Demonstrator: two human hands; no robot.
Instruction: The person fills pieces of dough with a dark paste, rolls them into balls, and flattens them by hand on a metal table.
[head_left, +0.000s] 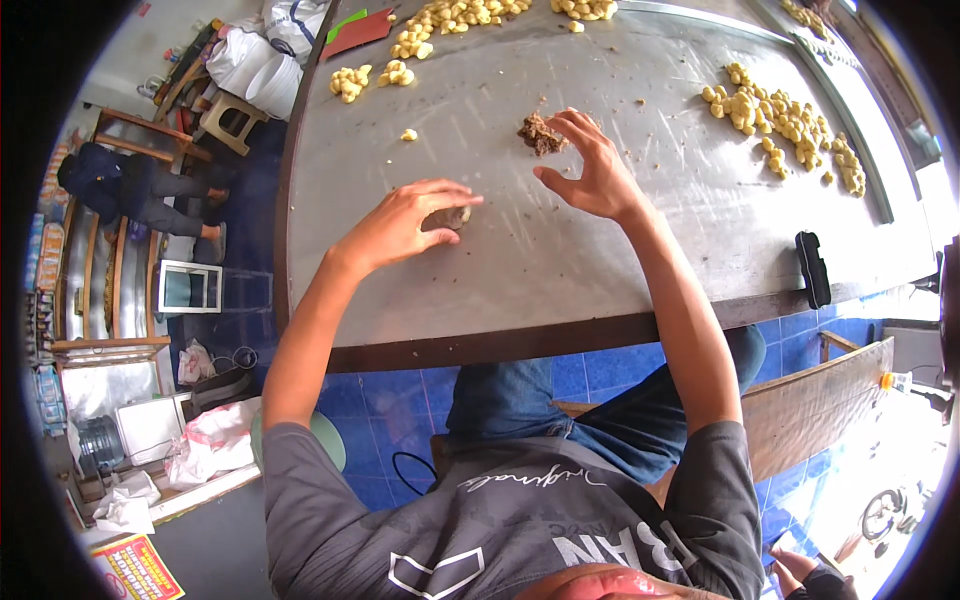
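The left hand (400, 225) lies palm-down on the scratched grey metal table (640, 250), its fingers (455, 190) loosely curled over a small brown lump of dough (450, 216). Just beyond the lump, the right hand (590, 170) hovers with fingers spread open, fingertips touching a crumbly dark brown filling pile (540, 133). Pale yellow dough pieces (785, 120) lie farther off.
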